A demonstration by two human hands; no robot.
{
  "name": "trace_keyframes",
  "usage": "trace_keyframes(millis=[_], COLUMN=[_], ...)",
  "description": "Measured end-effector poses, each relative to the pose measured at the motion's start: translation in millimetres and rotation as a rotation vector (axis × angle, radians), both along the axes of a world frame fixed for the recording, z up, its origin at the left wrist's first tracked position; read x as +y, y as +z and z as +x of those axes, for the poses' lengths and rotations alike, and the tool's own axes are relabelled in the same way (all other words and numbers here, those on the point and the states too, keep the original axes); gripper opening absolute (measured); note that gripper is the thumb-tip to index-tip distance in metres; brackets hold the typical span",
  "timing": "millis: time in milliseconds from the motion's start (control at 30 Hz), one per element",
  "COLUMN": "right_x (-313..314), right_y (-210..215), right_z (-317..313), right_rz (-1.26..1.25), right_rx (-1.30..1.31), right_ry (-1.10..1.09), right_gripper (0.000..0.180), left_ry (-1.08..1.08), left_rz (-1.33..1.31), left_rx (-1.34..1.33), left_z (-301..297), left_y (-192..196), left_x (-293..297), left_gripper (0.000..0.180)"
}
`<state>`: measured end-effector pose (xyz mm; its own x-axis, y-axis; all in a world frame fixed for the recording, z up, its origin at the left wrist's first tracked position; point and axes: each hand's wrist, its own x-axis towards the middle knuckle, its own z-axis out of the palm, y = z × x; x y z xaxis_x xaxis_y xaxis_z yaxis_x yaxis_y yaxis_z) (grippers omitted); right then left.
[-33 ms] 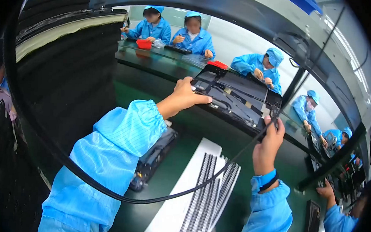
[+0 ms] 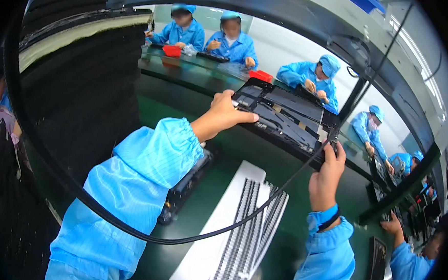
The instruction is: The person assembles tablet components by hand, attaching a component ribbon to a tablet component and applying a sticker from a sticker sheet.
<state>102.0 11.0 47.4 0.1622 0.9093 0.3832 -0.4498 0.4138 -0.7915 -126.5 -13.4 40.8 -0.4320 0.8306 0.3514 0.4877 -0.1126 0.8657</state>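
Note:
Both my hands hold up an opened, tablet-like device (image 2: 287, 115), a flat black unit with dark panels, ribbon strips and small parts exposed. My left hand (image 2: 223, 115) grips its left edge, thumb on top and fingers underneath. At the near right corner, my right hand (image 2: 327, 172) pinches the edge, partly crossed by a black cable. Below, a white sheet (image 2: 213, 226) with rows of small dark-and-silver strips (image 2: 245, 218) lies on the green table (image 2: 222, 165). A similar black unit (image 2: 182, 194) rests beside it, partly hidden under my left forearm.
The black cable (image 2: 187, 239) loops across the view in front of my arms. A tall stack of black foam-like sheets (image 2: 80, 95) stands at left. Red bins (image 2: 260, 75) and several co-workers in blue (image 2: 310, 78) are across the bench. At right lies a narrow black tray (image 2: 377, 267).
The view has shifted slightly, so the white sheet appears a little higher. Both hands keep their hold on the device, which has barely moved.

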Motion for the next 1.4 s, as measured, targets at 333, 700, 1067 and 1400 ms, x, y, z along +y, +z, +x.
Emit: trace_keyframes(millis=[333,700,1067,1400], right_x=[-120,-129,-92,-84], right_y=[-49,-71,-67,-64], right_z=[243,273,41,27], right_rz=[-0.299,0.369,0.51,0.308], right_rx=[-0.046,-1.694,-1.789,-1.879], right_ry=[0.001,-0.796,-0.245,-0.225], right_gripper=[0.027,0.016,0.009,0.018], left_ry=[-0.684,-0.829,-0.604,-0.604], left_rz=[0.109,0.147,0.147,0.06], left_rx=[0.595,0.922,0.805,0.807], left_z=[92,141,130,133], left_y=[-78,-75,-92,-87], left_x=[-164,-176,-124,-120], left_gripper=[0.057,0.059,0.043,0.039])
